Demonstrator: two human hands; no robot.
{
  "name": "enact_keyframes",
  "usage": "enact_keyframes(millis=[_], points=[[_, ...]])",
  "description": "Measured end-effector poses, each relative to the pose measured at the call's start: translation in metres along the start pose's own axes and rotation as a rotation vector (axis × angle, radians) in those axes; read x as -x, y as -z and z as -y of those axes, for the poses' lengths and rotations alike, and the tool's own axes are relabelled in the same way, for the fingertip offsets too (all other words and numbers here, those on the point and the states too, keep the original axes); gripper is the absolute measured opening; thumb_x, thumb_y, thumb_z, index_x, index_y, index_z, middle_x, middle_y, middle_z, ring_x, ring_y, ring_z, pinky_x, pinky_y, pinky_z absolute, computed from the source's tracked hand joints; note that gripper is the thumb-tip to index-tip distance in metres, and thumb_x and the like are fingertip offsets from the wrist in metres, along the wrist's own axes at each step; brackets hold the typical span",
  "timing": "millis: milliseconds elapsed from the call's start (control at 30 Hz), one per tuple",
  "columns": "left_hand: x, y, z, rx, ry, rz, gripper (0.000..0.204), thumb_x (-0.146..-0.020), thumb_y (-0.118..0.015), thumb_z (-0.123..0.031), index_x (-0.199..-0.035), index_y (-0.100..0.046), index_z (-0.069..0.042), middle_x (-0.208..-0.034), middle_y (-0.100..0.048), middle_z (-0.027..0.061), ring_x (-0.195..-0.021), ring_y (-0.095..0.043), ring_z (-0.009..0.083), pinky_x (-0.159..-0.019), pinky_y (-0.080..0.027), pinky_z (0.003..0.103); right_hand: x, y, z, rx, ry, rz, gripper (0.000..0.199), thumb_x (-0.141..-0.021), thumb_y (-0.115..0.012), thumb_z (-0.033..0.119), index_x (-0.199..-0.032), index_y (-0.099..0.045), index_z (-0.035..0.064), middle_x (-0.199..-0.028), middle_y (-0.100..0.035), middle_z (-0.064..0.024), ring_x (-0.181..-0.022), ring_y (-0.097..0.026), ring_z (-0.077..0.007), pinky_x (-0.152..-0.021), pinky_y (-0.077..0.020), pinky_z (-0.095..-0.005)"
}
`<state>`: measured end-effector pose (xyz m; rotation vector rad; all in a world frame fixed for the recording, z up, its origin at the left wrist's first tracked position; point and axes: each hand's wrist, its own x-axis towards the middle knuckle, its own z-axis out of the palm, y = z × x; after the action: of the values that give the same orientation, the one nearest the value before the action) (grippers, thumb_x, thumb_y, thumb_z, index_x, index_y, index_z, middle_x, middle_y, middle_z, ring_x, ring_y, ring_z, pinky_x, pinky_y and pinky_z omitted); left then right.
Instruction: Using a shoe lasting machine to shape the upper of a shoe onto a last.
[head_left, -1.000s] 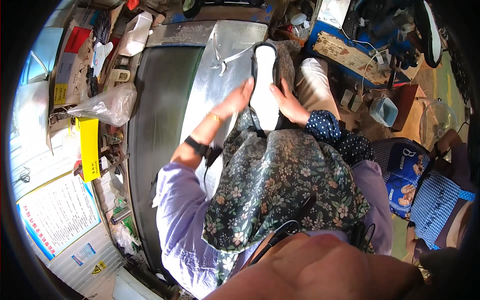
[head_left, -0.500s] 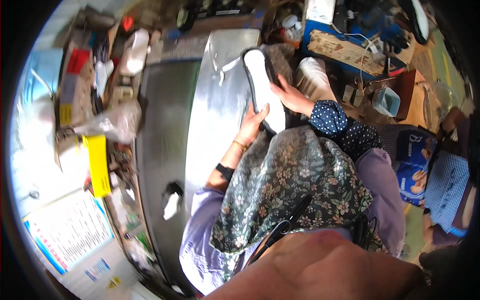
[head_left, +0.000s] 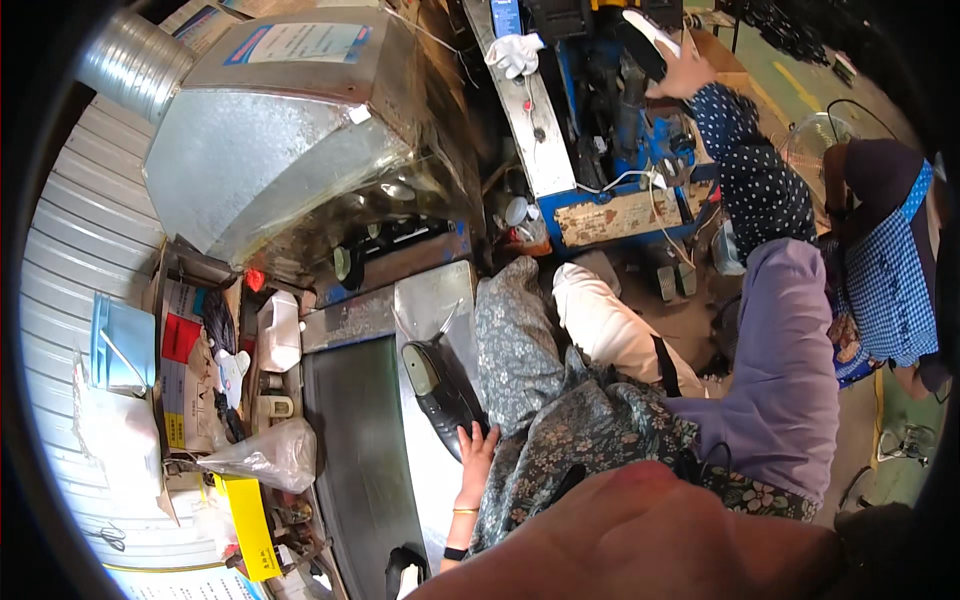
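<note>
Two bare hands in view, well apart. Left hand (head_left: 477, 462): fingers spread, fingertips at the near end of a glossy black shoe with a grey-green patch at its far end (head_left: 445, 402). That shoe lies slantwise on a silvery sheet-metal worktop (head_left: 415, 500), beside a dark floral apron (head_left: 520, 350). Thin pale strips (head_left: 437, 322) lie just beyond it.

Right hand (head_left: 686, 72): extended to the upper right in a navy polka-dot sleeve (head_left: 755, 160), fingers bent against the end of a black shoe with a white sole (head_left: 650, 48), above a blue-framed machine (head_left: 630, 215). Cannot tell whether they bear its weight or only touch it.

Left of the worktop: a long dark flat panel (head_left: 362, 440); at its lower end, near the picture's edge, a black-and-white item (head_left: 404, 573), form unclear. Further left, a clear plastic bag (head_left: 272, 455) above a bright yellow box (head_left: 248, 528). White glove (head_left: 515, 55) on the metal ledge (head_left: 540, 150) beside the machine. Grey sheet-metal hood (head_left: 270, 150), upper left.
</note>
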<state>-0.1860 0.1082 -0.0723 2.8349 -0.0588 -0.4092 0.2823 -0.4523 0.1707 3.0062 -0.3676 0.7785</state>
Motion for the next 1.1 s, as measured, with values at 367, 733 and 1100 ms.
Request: enact_keyframes(millis=[367,733,1100], points=[[-0.066,0.099,-0.084,0.705,-0.246,-0.262,0.043,-0.092,-0.07,-0.023,-0.128,-0.061,-0.001,-0.132,-0.061,0.0164,-0.128,-0.054,0.0287,-0.108,-0.041,0.036,0.068,0.008,0.013,-0.24,0.129,-0.091,0.084,-0.062,-0.078,0.013,-0.141,-0.051,0.0157,-0.151,-0.036,-0.0185,-0.122,-0.051,-0.0414,-0.103,-0.042,-0.0477],[-0.157,0.18,-0.095,2.208,-0.096,0.513,0.106,-0.086,-0.028,-0.083,-0.137,-0.044,0.008,-0.133,-0.054,0.0308,-0.125,-0.052,0.0464,-0.106,-0.041,0.058,0.245,0.032,0.128,-1.494,0.635,0.27,0.103,-0.059,-0.082,0.012,-0.151,-0.035,0.0198,-0.151,-0.034,-0.0238,-0.137,-0.039,-0.0441,-0.111,-0.033,-0.0542],[-0.122,0.192,-0.008,2.201,0.208,-0.275,0.045,-0.085,-0.065,-0.034,-0.12,-0.053,-0.007,-0.116,-0.063,0.0149,-0.112,-0.061,0.0364,-0.096,-0.047,0.066,0.307,-0.039,0.199,-1.017,0.967,0.427,0.067,-0.081,-0.074,0.019,-0.141,-0.046,0.0089,-0.157,-0.024,-0.0218,-0.129,-0.044,-0.0416,-0.108,-0.0375,-0.0465]])
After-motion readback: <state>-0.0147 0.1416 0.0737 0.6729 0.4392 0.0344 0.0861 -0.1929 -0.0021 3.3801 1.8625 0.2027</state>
